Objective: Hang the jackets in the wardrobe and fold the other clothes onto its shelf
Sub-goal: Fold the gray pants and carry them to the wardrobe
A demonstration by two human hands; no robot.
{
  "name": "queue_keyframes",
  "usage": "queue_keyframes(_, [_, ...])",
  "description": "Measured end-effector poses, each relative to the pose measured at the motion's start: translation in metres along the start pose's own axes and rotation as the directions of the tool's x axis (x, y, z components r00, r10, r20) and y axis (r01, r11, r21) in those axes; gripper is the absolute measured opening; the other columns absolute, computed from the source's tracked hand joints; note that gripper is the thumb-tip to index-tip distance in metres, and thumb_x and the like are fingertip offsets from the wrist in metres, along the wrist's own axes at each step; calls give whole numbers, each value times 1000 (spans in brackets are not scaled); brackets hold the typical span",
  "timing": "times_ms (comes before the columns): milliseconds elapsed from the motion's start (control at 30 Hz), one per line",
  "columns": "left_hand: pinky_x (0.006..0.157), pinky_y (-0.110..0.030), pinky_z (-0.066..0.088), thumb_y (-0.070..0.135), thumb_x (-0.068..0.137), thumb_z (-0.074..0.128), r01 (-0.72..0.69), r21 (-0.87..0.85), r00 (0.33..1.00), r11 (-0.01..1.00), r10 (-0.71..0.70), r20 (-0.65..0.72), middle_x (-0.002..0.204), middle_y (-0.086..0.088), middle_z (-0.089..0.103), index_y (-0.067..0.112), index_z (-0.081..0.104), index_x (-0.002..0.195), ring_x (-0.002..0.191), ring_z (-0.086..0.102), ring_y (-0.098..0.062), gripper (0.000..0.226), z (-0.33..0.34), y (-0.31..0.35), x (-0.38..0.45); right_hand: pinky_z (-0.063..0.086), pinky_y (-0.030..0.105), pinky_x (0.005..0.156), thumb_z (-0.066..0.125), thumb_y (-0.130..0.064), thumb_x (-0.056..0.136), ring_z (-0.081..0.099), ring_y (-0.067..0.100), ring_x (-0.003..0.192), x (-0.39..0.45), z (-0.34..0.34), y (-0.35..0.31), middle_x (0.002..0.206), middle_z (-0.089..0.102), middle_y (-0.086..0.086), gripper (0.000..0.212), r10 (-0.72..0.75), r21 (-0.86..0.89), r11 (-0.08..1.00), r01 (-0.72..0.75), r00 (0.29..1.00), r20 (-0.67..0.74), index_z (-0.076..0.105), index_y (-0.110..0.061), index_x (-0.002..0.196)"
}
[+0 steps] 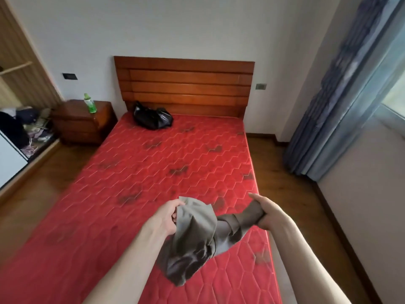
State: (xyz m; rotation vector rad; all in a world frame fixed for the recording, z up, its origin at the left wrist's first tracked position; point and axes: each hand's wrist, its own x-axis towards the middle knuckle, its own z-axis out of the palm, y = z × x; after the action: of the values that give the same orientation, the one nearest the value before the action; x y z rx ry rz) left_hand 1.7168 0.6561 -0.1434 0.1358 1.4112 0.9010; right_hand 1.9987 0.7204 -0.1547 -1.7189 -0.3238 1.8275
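My left hand (168,216) and right hand (266,213) each clamp an end of the grey garment (197,235), held up over the mattress's (153,172) near right corner to spread it for folding.

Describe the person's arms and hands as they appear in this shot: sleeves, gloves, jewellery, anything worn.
Both forearms are bare as far as the frame shows, with no sleeve in sight. The left hand and the right hand wear no gloves. No watch, bracelet or ring shows on either wrist or on the visible fingers. No markings are visible.
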Motion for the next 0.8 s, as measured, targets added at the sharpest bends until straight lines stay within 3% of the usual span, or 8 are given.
queue_keyframes(100, [59,-32,47,11,100,56,-33,-6,999,999,33,-28,57,-9,65,6,63,83,62,61,-25,18,5,-4,0,58,37,61,77,-23,90,65,32,76,15,-4,10,85,66,15,35,122,-106,987,-121,993,4,60,-1,112])
queue_keyframes(167, [63,-35,49,12,103,51,-74,-60,997,995,74,-7,62,-11,70,2,65,94,69,66,-25,20,10,-3,-2,61,36,56,77,-17,87,67,32,76,16,-5,12,87,69,15,28,162,-102,982,-160,987,11,65,-2,109])
queue_keyframes(267, [64,-35,47,7,96,39,-108,-130,994,986,109,2,62,-14,67,-2,63,87,60,67,-27,27,12,5,-1,61,41,70,76,-10,86,68,34,84,14,-4,12,94,73,17,22,141,-86,987,-136,988,66,69,1,104])
queue_keyframes(433, [61,-33,42,4,60,37,-144,-173,983,974,121,-138,58,-7,51,5,49,73,63,52,-28,18,12,14,-3,52,49,104,69,-6,91,67,37,96,21,7,9,95,75,20,12,19,-47,999,-11,985,169,75,3,94])
queue_keyframes(600, [44,-21,35,-4,70,33,-135,-107,980,985,117,-159,52,-1,33,18,31,63,40,41,-18,23,-5,18,5,58,39,74,66,-4,94,71,28,76,24,13,7,87,74,18,11,-48,-22,998,53,979,196,71,5,93])
queue_keyframes(667, [37,-14,29,-7,70,30,-97,-60,980,993,84,-180,45,2,28,20,27,60,30,31,-13,29,-9,23,6,58,40,77,70,-5,87,72,31,79,21,12,9,92,73,19,20,-16,-28,999,24,966,258,69,7,102])
queue_keyframes(733, [43,-22,43,2,83,35,-64,-136,984,989,40,-174,46,-5,47,12,43,61,39,50,-19,25,-13,31,7,56,45,93,73,-14,81,70,36,91,22,9,13,101,71,23,33,18,-25,1000,-10,949,315,70,6,107])
queue_keyframes(800, [73,-38,57,29,93,45,-72,-203,995,977,56,-81,75,-16,73,8,67,80,76,70,-31,33,-19,41,13,48,50,110,72,-32,88,66,38,110,26,19,26,116,70,24,44,46,14,998,-54,938,343,72,3,114])
